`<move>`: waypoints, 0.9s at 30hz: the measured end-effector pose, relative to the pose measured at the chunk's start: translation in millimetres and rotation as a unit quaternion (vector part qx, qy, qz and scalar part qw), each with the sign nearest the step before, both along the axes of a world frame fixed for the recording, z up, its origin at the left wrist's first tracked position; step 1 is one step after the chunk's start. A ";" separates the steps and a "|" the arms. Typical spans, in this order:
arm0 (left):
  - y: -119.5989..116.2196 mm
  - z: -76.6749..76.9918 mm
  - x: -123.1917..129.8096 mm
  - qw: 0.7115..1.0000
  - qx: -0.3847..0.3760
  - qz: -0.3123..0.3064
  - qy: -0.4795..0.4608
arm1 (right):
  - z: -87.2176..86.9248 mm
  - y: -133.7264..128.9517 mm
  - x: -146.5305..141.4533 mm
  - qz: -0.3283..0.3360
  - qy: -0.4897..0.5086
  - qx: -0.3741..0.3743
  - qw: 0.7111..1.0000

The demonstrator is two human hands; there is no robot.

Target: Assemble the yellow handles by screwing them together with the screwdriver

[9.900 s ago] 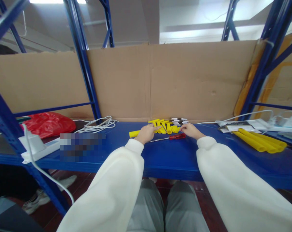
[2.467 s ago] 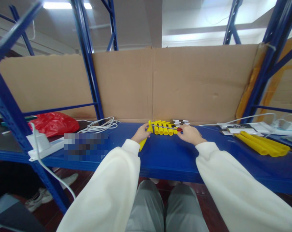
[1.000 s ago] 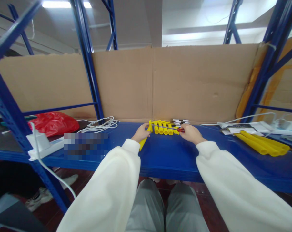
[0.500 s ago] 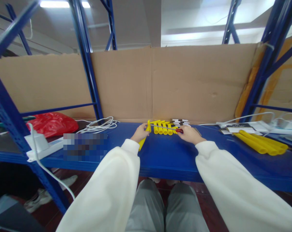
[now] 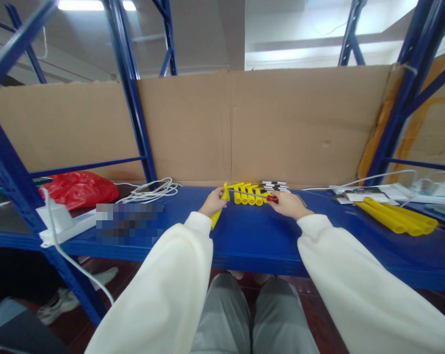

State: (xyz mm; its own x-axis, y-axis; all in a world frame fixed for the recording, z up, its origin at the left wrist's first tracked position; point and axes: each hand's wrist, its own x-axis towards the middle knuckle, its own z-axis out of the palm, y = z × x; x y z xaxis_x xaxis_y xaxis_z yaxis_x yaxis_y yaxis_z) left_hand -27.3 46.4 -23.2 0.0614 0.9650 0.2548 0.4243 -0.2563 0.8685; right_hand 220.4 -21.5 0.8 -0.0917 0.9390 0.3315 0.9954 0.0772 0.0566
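Note:
My left hand (image 5: 214,202) is closed around a yellow tubular piece (image 5: 217,217), which leans with its lower end toward me. In my right hand (image 5: 285,204) is a screwdriver (image 5: 273,199) with a dark red handle. Its long metal shaft points left and its tip meets the upper part of the yellow piece; the exact contact is too small to make out. Just behind the shaft, several similar yellow pieces (image 5: 248,197) lie side by side in a row. Black-and-white packets (image 5: 276,186) are stacked behind them, near my right hand.
On the right of the blue shelf (image 5: 255,241) lie several yellow tubes (image 5: 395,217) beside papers and white cables. At left are a white power strip (image 5: 73,229), a coiled white cable (image 5: 154,191) and a red plastic bag (image 5: 80,189). Cardboard (image 5: 281,128) walls the back.
Both hands keep almost the same pose, with the screwdriver still against the yellow piece. Only a very slight shift of the whole view shows.

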 end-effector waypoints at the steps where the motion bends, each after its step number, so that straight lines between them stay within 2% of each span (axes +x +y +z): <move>1: -0.4 0.3 0.0 1.000 -0.001 0.000 0.001 | 0.3 -0.4 -0.3 0.000 0.003 0.000 1.000; 9: -4.3 2.5 2.4 1.000 -0.001 0.010 0.003 | 0.4 0.2 0.9 0.023 0.001 0.010 1.000; 14: -6.7 3.9 2.4 1.000 0.002 -0.001 0.006 | -0.1 1.7 1.7 0.010 0.009 0.003 1.000; 27: -0.9 -0.2 -0.1 1.000 0.006 -0.012 0.000 | -0.8 3.2 2.6 0.024 0.011 0.012 1.000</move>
